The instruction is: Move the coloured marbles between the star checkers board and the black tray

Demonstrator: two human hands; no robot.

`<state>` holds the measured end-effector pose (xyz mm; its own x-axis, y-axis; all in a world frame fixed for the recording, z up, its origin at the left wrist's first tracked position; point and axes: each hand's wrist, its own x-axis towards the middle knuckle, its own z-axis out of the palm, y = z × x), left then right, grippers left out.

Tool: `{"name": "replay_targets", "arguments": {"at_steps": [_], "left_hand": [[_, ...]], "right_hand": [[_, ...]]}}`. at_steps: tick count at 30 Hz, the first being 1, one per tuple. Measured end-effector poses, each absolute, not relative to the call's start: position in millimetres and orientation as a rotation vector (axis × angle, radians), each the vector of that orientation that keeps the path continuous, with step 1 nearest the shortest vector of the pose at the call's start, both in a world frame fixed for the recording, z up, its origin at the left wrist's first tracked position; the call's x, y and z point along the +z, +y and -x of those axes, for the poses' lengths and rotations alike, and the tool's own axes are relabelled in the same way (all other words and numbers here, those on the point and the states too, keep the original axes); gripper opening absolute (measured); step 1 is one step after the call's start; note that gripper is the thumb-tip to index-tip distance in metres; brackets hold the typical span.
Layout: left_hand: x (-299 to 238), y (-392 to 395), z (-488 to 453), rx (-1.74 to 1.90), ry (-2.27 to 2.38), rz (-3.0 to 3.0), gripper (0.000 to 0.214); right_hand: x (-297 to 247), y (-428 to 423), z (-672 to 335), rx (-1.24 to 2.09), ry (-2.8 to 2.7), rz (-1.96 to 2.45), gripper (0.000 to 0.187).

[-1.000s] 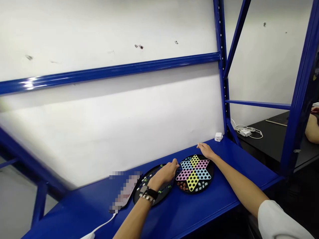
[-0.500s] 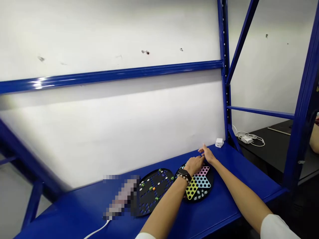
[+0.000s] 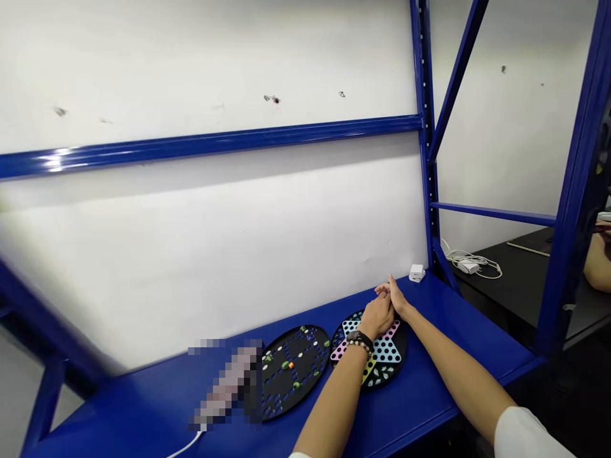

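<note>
Over the far side of a round black game board (image 3: 382,376) with a colourful holed star, my two hands meet. My left hand (image 3: 379,313), with a watch and beads at its wrist, reaches against the palm side of my right hand. Its fingertips are hidden there, so any held piece is out of sight. My right hand (image 3: 396,298) is turned inward, fingers stretched out and thumb raised. The star (image 3: 387,350) shows pink, light blue and yellow-green points, partly covered by my left forearm. Clear pieces lie along the board's near rim.
To the left lies a second round black board (image 3: 300,356) with green, white and orange pieces. A blurred-out object (image 3: 229,385) with a white cable lies beyond it. A white charger (image 3: 417,273) stands near the blue rack post (image 3: 424,191). Another person's arm (image 3: 597,264) shows at far right.
My left hand has moved further right and in against my right hand, uncovering the star's left points. My right hand stays nearly in place. The view has shifted slightly.
</note>
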<state>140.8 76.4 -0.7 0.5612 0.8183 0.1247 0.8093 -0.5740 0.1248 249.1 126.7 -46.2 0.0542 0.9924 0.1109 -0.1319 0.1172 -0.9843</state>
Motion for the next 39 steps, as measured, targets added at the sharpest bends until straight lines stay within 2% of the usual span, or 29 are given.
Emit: {"name": "replay_targets", "arguments": {"at_steps": [5,17,25,31,35,39], "left_hand": [[-9,80,-150,0.351,1.393,-2.725,0.036],[-6,60,-136,0.251,1.379,-2.756,0.039],[7,36,-103,0.13,1.192,-2.707,0.056],[31,33,-8,0.482,1.794,-2.518,0.045],[33,27,71,0.328,2.36,-2.242,0.045],[18,19,116,0.135,2.494,-1.985,0.045]], "right_hand": [[-39,123,-256,1.283,-0.99,0.994,0.085],[-39,124,-260,1.274,-1.088,1.106,0.091],[-44,127,-255,1.208,-1.187,1.18,0.082],[-48,122,-246,1.074,-1.387,1.138,0.066],[-49,120,-246,1.051,-1.435,1.197,0.062],[-50,120,-248,1.036,-1.461,1.23,0.061]]}}
